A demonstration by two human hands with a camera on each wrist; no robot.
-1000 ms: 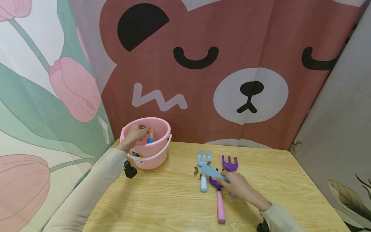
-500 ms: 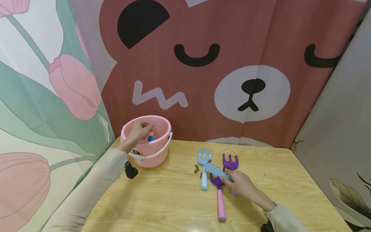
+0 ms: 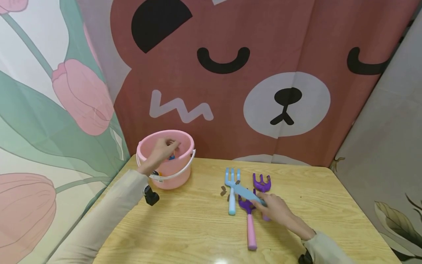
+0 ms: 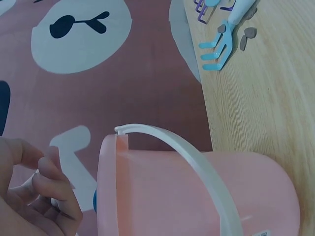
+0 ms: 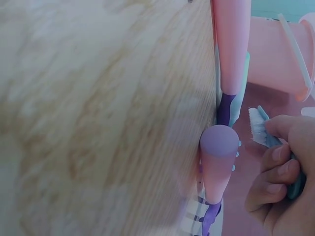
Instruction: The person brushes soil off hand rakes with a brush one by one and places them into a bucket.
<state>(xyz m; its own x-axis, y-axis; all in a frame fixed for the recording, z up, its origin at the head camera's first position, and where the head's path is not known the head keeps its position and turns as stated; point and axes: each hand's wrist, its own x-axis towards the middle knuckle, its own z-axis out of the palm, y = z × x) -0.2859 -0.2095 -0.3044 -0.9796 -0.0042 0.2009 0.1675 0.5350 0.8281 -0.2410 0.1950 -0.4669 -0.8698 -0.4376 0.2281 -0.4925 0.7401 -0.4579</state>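
My left hand point(image 3: 165, 148) is over the mouth of the pink bucket point(image 3: 171, 176). In the left wrist view its fingers point(image 4: 56, 189) hang loosely curled beside the rim, with no thing visible between them. Inside the bucket, a blue object point(image 3: 171, 157) shows partly below this hand. My right hand point(image 3: 275, 209) grips a blue brush point(image 3: 247, 194), its white bristles point(image 5: 257, 125) showing in the right wrist view. Under and around the brush lie a light blue hand fork point(image 3: 232, 200), a purple fork with a pink handle point(image 3: 251, 233) and another purple fork point(image 3: 262, 183), partly hidden by my right hand.
Small brown pieces point(image 3: 223, 190) lie beside and on the blue fork. The bucket's white handle point(image 3: 178, 173) hangs down its front. A bear-print cloth point(image 3: 224, 99) hangs behind the wooden table point(image 3: 184, 227), with a tulip-print cloth point(image 3: 82, 99) at left.
My left hand has shifted slightly up and to the right over the bucket, covering more of the object inside. My right hand stays nearly in place with the brush.
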